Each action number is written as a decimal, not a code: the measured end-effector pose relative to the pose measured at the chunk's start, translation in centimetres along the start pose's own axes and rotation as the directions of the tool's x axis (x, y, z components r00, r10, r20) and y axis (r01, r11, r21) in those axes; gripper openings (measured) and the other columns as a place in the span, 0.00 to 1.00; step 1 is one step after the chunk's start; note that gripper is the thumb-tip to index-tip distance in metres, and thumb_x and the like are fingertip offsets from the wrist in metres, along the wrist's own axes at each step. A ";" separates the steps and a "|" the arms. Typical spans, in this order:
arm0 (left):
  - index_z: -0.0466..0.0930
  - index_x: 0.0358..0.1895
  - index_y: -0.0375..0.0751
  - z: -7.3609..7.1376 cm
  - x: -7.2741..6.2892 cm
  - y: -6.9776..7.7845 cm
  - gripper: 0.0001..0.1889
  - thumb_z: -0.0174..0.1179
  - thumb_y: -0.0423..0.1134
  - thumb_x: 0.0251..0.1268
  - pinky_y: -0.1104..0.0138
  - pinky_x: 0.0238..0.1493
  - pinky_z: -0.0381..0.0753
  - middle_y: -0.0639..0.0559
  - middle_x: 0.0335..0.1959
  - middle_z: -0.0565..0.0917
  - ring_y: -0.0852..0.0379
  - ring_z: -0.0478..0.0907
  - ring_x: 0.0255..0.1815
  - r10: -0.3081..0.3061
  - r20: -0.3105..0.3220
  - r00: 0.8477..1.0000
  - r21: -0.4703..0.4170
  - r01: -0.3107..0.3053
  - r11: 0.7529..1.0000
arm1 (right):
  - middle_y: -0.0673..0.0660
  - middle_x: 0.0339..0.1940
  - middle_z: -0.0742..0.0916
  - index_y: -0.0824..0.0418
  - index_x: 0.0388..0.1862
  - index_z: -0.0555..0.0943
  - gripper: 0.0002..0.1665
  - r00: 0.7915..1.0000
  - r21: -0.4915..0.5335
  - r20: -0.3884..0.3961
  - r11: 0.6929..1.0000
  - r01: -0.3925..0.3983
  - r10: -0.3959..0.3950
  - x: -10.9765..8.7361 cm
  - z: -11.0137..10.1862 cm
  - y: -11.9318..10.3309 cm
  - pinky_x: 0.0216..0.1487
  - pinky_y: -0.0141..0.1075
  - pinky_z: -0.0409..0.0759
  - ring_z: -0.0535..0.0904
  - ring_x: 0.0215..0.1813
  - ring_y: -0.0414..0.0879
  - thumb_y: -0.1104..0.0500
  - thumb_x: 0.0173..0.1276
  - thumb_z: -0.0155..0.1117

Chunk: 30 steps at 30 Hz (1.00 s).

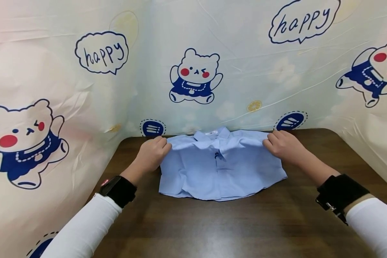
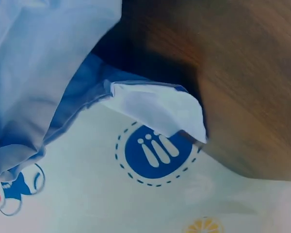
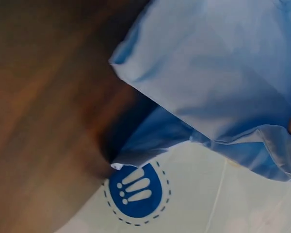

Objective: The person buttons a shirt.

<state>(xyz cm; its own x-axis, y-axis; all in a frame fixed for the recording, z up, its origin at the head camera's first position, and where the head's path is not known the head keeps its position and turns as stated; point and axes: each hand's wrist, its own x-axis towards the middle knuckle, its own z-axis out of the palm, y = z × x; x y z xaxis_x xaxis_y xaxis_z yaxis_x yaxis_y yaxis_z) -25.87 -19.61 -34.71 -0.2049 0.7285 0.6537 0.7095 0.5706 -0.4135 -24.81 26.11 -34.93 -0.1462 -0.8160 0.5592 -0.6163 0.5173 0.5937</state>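
Light-blue shirt (image 1: 196, 172) between left hand (image 1: 153, 152) and right hand (image 1: 284, 145), both gripping its upper sides, tabletop (image 1: 213, 227) edge just behind, broader stretch in front

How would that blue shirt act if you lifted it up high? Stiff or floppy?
The blue shirt would probably flop, since it creases softly between the left hand and right hand. It's likely light for its size, because the material looks thin along its hem.
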 end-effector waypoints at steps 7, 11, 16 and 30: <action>0.67 0.20 0.38 -0.9 -1.9 3.2 0.19 0.38 0.22 0.70 0.67 0.13 0.62 0.49 0.18 0.65 0.54 0.64 0.17 0.023 -0.003 1.000 -0.042 -0.023 0.999 | 0.59 0.20 0.69 0.67 0.26 0.66 0.21 0.999 0.042 -0.002 0.998 0.043 -0.043 -1.9 -1.1 -3.1 0.19 0.39 0.68 0.66 0.21 0.52 0.73 0.78 0.29; 0.68 0.19 0.39 -1.2 -2.9 4.7 0.19 0.37 0.23 0.69 0.68 0.14 0.63 0.50 0.18 0.64 0.56 0.64 0.18 0.000 0.023 1.000 -0.095 0.002 0.996 | 0.59 0.21 0.69 0.67 0.27 0.66 0.21 0.999 0.073 0.018 0.996 0.045 -0.047 -3.1 -1.2 -4.5 0.21 0.39 0.71 0.66 0.22 0.51 0.73 0.78 0.27; 0.70 0.21 0.39 -1.8 -4.2 6.2 0.11 0.48 0.19 0.49 0.68 0.16 0.66 0.52 0.19 0.65 0.57 0.65 0.20 -0.034 0.101 0.994 -0.187 0.053 0.981 | 0.57 0.23 0.70 0.65 0.29 0.68 0.25 0.992 0.175 0.122 0.984 0.011 -0.033 -4.1 -2.0 -6.3 0.24 0.39 0.72 0.67 0.25 0.50 0.70 0.79 0.21; 0.76 0.24 0.40 -3.0 -7.5 9.8 0.10 0.67 0.23 0.47 0.52 0.51 0.80 0.31 0.52 0.81 0.35 0.78 0.55 -0.090 0.570 0.817 -0.320 0.322 0.891 | 0.66 0.48 0.85 0.63 0.37 0.78 0.26 0.897 0.394 0.438 0.883 -0.257 0.066 -7.4 -3.6 -10.3 0.39 0.46 0.84 0.84 0.47 0.58 0.57 0.80 0.29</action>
<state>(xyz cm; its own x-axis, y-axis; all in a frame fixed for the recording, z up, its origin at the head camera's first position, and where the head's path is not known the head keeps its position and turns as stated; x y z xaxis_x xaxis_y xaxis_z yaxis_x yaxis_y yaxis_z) -15.36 -20.62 -41.72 -0.6157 0.7594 0.2103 0.7820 0.6217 0.0441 -14.62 27.78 -43.14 -0.5107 -0.8103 0.2874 -0.8109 0.5651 0.1524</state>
